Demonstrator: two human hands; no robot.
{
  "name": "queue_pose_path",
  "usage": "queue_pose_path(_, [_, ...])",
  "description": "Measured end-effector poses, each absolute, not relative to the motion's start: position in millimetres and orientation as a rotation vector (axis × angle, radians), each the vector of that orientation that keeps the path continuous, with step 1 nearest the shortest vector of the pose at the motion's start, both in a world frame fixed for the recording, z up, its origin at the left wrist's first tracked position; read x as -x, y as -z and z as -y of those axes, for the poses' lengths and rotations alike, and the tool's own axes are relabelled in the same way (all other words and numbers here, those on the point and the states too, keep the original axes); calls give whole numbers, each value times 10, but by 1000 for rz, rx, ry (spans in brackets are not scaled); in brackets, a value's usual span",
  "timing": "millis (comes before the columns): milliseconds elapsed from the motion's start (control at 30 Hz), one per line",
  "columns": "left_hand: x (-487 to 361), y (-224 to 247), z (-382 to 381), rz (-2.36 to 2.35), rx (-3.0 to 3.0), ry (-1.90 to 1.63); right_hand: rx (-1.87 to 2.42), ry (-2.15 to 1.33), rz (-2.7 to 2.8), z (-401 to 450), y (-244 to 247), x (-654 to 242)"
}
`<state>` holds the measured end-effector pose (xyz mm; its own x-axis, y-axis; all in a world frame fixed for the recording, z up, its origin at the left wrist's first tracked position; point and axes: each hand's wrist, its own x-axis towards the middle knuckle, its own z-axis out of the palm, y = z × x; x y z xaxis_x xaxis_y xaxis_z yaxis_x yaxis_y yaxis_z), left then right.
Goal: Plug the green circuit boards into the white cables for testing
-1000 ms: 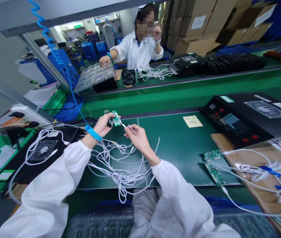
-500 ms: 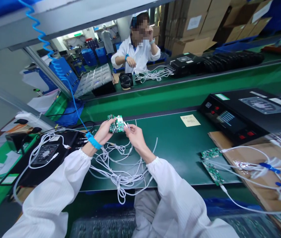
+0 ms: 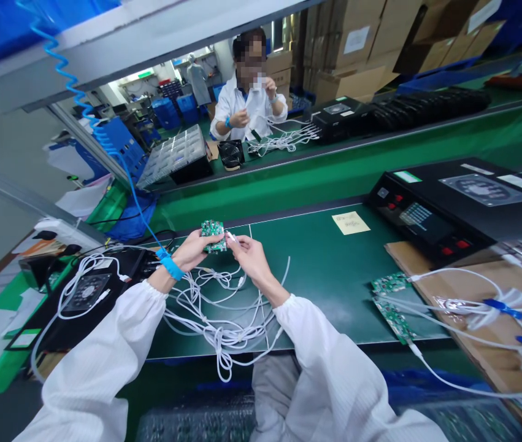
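Note:
A green circuit board (image 3: 213, 229) is held by my left hand (image 3: 192, 250), whose thumb lies on its lower part. A blue band circles my left wrist. Beside the board's right edge, my right hand (image 3: 250, 256) pinches a white cable plug (image 3: 232, 237). Whether the plug's tip is inside the board's edge cannot be made out. Below both hands, a tangle of white cables (image 3: 224, 334) lies on the green work surface (image 3: 325, 288).
A black device (image 3: 463, 202) stands at the right, near circuit boards (image 3: 392, 313) wired with white cables. Another black device (image 3: 88, 291) is at the left. A yellow note (image 3: 351, 223) lies on the surface. Across the bench sits a person in white (image 3: 251, 104).
The board in my left hand has turned and now looks narrower. My right hand has brought the plug against the board's right side. The person opposite has raised the lower hand.

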<state>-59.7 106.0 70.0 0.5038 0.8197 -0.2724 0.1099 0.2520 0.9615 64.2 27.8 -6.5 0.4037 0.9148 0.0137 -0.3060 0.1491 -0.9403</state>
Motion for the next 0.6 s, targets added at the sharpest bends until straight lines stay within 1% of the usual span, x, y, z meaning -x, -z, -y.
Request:
queue_pose_path(67, [646, -752, -1082, -984, -1286, -518, 1113, -896, 701, -283, 79, -676])
queue_pose_path(133, [691, -823, -1094, -985, -1329, -327, 1129, -827, 708, -299, 79, -698])
queue_pose_path(233, [743, -934, -1080, -949, -1347, -9, 1069, -909, 843, -309, 57, -699])
queue_pose_path(300, [777, -993, -1047, -957, -1353, 98, 1019, -1008, 967, -288, 34, -683])
queue_pose_path(367, [820, -1034, -1008, -1001, -1363, 127, 1000, -1051, 1075, -253, 9, -660])
queue_pose_path(533, [896, -1054, -1051, -1151, -1328, 111, 970, -1022, 1263, -297, 25, -631])
queue_pose_path(567, [893, -1052, -1082, -1199, -1337, 61, 986, -1013, 1248, -331, 41, -634])
queue_pose_path(600, [889, -1052, -1113, -1238, -1394, -62, 1000, -1009, 1218, -363, 56, -635])
